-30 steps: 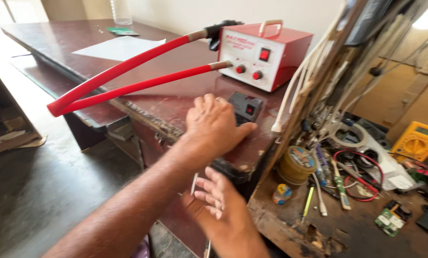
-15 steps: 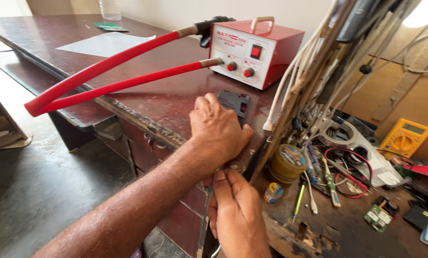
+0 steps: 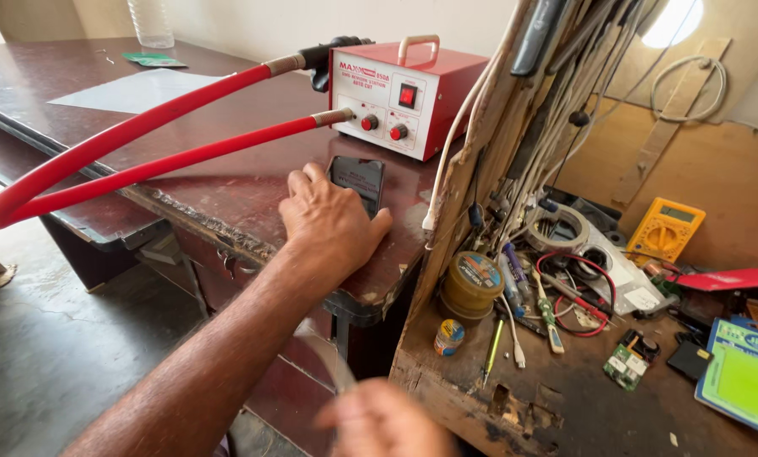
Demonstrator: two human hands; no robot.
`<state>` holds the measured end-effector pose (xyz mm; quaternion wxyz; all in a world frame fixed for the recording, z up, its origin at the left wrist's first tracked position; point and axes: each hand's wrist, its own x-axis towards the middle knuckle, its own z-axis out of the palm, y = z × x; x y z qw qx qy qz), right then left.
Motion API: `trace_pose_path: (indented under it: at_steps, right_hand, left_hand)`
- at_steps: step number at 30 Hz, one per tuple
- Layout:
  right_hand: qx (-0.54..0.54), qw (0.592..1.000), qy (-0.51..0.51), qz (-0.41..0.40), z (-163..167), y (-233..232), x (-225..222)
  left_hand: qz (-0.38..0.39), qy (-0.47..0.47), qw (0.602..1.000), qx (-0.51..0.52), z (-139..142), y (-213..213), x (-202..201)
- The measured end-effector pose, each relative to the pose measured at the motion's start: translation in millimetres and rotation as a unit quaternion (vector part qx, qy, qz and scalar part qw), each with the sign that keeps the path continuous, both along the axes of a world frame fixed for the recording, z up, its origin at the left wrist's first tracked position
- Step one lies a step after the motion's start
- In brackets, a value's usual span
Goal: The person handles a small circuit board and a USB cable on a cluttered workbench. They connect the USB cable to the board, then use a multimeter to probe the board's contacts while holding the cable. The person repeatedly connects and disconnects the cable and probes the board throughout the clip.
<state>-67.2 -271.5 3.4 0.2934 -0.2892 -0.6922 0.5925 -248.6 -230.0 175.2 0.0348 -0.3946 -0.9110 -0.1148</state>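
In the head view, the left hand [image 3: 332, 222] is lying flat on the dark brown desk [image 3: 226, 182], fingers spread loosely and palm down. Its fingertips are touching the lower edge of a small dark device [image 3: 358, 180], flat and rectangular, which is resting on the desk just in front of the red box-shaped machine [image 3: 404, 97]. That machine is sitting toward the desk's right end, showing two red knobs and a red switch on its pale front panel, and two thick red cables [image 3: 133, 148] are running from it leftward across the desk.

The right hand [image 3: 383, 421] is showing at the bottom edge, blurred; it seems to be pinching a thin pale strip [image 3: 330, 355] that is rising up from it, though the grip itself is too smeared to tell for sure.

To the right, a cluttered wooden workbench [image 3: 514, 398] is carrying a round tin [image 3: 472, 283], a yellow multimeter [image 3: 667, 230], screwdrivers and loose wires.
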Motion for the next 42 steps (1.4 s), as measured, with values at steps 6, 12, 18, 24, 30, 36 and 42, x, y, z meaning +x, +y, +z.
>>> trace_pose_path:
  at_steps: [6,12,18,24,30,36,42]
  right_hand:
    - [-0.014,0.996,0.007,-0.089,30,123,152]
    - [-0.072,0.979,0.104,-0.157,102,194,233]
    - [0.091,0.941,0.104,-0.309,124,255,248]
    - [0.307,0.838,-0.020,-0.450,52,311,270]
    - [0.298,0.819,-0.023,-0.490,1,308,258]
    - [0.337,0.815,0.045,-0.469,11,291,250]
    - [0.266,0.849,0.010,-0.457,17,273,251]
  left_hand:
    - [-0.005,0.031,0.997,0.067,9,-28,6]
    - [-0.162,0.219,0.912,0.308,64,-104,81]
    - [-0.391,0.053,0.765,0.510,37,-80,153]
    - [-0.440,-0.279,0.750,0.407,-22,60,189]
    - [-0.397,-0.191,0.866,0.237,-112,186,229]
    - [-0.303,-0.182,0.935,0.021,-133,221,253]
    - [-0.322,-0.170,0.931,0.028,-135,227,256]
